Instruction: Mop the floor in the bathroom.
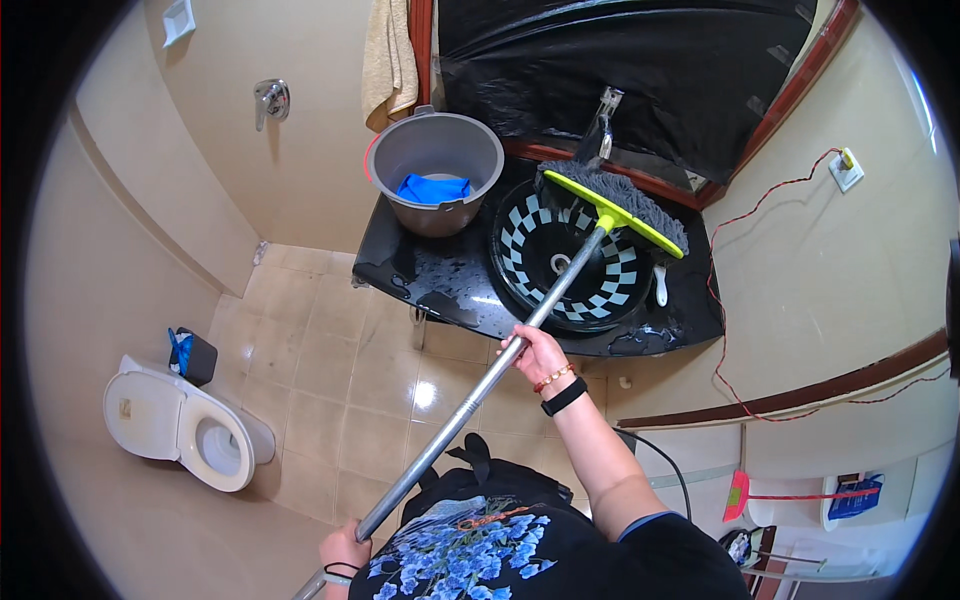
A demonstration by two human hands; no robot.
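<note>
I hold a mop with a long metal handle in both hands. My right hand grips the pole mid-way. At the bottom edge, my left hand grips its lower end. The mop head, grey fringe on a yellow-green bar, rests over the far rim of a black and white checkered basin. The basin sits in a wet black counter. A tap stands behind the mop head.
A grey bucket with a blue cloth inside stands on the counter's left end. A white toilet is at the left, a small dark bin beside it. A towel hangs above. A red cable runs along the right wall.
</note>
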